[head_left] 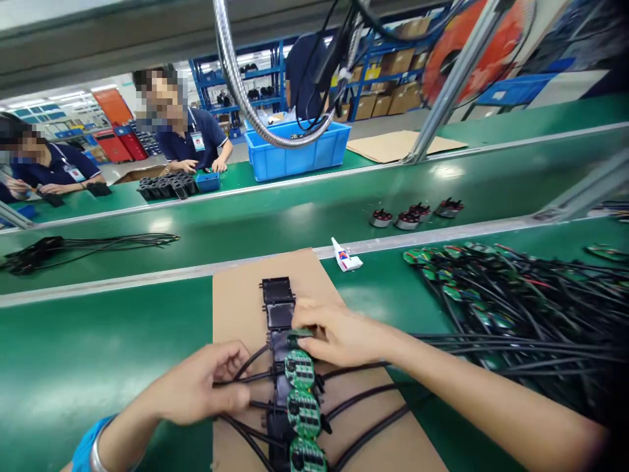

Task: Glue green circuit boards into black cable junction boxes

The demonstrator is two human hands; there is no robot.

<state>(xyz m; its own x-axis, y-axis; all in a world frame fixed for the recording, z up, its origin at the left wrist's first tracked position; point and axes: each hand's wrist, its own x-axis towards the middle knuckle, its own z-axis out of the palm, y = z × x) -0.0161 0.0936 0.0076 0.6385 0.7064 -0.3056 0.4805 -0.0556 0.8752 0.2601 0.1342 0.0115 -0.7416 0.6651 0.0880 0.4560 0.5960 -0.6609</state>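
Down the cardboard sheet (pixel 246 288) runs a column of black plastic housings (pixel 280 316). Round green circuit boards (pixel 303 413) lie along the lower housings, with black cables leading off to either side. My right hand (pixel 339 331) pinches another green circuit board (pixel 297 334) at the top of that row, thumb below and fingers above, partly hiding it. To the left of the housings, my left hand (pixel 206 383) is curled around a black cable (pixel 255 378); other cables pass beside and below its fingers. The uppermost housings hold no board.
A heap of cabled circuit boards (pixel 481 301) lies on the right. A white glue tube (pixel 346 257) rests beyond the cardboard. On the conveyor sit several motor-like parts (pixel 413 216) and a cable bundle (pixel 59 251). Co-workers (pixel 191 141) sit opposite, near a blue bin (pixel 297 154).
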